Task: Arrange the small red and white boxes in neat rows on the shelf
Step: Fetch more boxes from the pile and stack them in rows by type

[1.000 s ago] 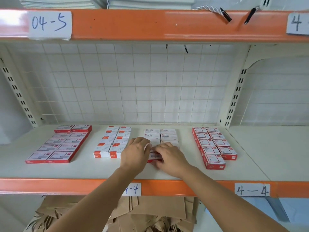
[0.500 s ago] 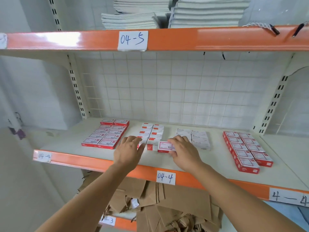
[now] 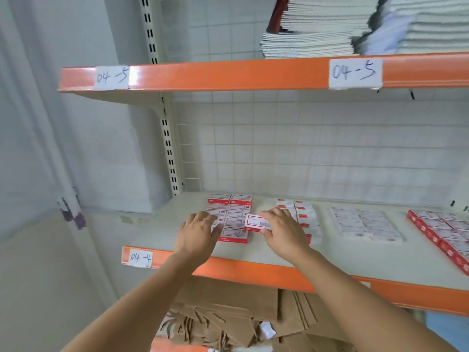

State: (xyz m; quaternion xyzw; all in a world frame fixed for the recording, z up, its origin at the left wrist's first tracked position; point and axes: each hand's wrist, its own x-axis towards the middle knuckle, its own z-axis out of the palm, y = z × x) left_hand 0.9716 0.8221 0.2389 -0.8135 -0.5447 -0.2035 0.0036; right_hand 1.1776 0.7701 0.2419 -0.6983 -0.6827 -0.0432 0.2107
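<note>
My right hand (image 3: 283, 231) grips a small red and white box (image 3: 255, 221) and holds it just above the right edge of the leftmost block of red boxes (image 3: 234, 213) on the shelf (image 3: 157, 232). My left hand (image 3: 199, 231) lies flat on the near left part of that block, fingers spread. Behind my right hand sits a block of white boxes with red ends (image 3: 305, 212), partly hidden. Farther right lie a white block (image 3: 365, 223) and a red block (image 3: 441, 231).
The orange front rail (image 3: 253, 269) carries a label "04-4". An upper shelf rail (image 3: 228, 74) labelled "04-5" holds stacks of notebooks (image 3: 309, 34). Brown paper bags (image 3: 228, 318) fill the shelf below. A slotted upright (image 3: 167, 138) stands at the left.
My view has swung left. My right hand has lifted one red and white box from the middle group and carried it left to the leftmost block; my left hand has moved onto that block.
</note>
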